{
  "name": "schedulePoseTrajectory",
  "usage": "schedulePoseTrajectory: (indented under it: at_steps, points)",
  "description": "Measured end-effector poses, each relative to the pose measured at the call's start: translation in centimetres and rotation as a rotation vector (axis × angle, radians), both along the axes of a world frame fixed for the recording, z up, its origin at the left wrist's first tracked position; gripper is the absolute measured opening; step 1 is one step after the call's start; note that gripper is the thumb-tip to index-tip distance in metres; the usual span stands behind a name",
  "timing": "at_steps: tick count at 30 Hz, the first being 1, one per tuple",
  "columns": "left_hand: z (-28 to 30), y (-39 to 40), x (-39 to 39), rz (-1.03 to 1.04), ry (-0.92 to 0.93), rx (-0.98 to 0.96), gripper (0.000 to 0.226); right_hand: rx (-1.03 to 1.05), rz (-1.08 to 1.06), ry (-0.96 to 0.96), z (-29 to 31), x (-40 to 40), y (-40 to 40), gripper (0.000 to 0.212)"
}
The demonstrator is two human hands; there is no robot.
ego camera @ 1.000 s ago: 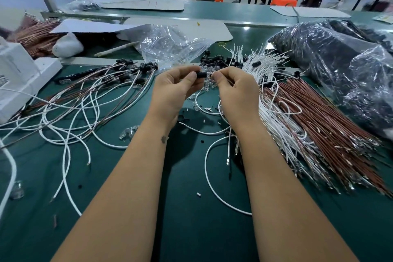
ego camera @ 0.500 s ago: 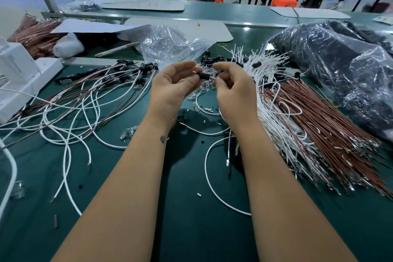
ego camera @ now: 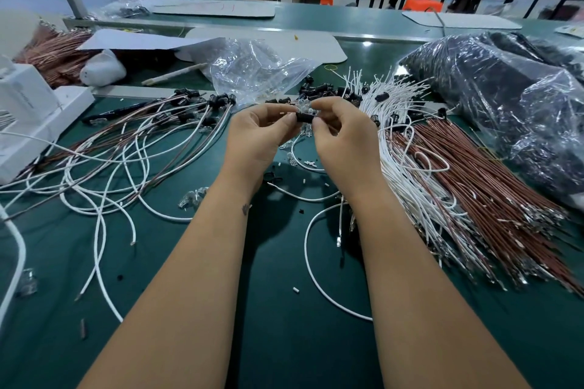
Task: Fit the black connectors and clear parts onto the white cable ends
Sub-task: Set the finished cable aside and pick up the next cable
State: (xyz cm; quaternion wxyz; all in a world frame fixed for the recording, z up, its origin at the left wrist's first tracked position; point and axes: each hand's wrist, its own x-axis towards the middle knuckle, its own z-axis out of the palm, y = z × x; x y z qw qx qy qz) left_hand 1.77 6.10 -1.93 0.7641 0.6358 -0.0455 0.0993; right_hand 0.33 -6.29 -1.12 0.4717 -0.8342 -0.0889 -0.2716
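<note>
Head view: 2 hands, left hand (ego camera: 257, 136) and right hand (ego camera: 343, 139), close together, pinch 1 black connector (ego camera: 305, 117) above the green bench (ego camera: 278, 309), between 2 cable piles.

The hands hide most of the black connector (ego camera: 305, 117) pinched between them, so whether a cable sits in it cannot be told. The white box (ego camera: 28, 117) is cut by the left edge. The dark bag's (ego camera: 505, 98) contents are unclear.
</note>
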Motion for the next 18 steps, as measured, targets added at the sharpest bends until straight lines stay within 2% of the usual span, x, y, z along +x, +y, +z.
schedulePoseTrajectory:
  at_steps: [6, 8, 10, 13, 15, 17, 18]
  points:
    - [0.3, -0.2, -0.2, 0.044, 0.059, 0.046, 0.015, -0.305, -0.024, 0.008, 0.0, 0.2, 0.3, 0.017]
    - [0.3, 0.3, 0.0, 0.198, 0.050, 0.133, 0.013, -0.392, -0.121, -0.002, 0.0, 0.3, -0.2, 0.017]
    - [0.3, 1.2, 0.5, 0.466, 0.069, 0.214, 0.007, -0.486, -0.248, -0.014, 0.0, 0.3, -0.7, 0.017]
    - [0.3, 3.1, 1.2, 0.832, 0.056, 0.213, 0.007, -0.564, -0.394, -0.010, 0.1, 0.4, -1.2, 0.022]
    - [0.4, 3.9, 1.2, 0.896, 0.079, 0.211, 0.015, -0.561, -0.420, -0.004, 0.1, 0.3, -1.2, 0.023]
    - [0.4, 4.1, 0.9, 0.952, 0.032, 0.400, 0.033, -0.531, -0.394, 0.019, 0.1, 0.3, -1.2, 0.022]
    - [0.5, 3.9, 0.5, 0.971, -0.053, 0.540, 0.038, -0.520, -0.376, 0.029, 0.1, 0.3, -1.2, 0.021]
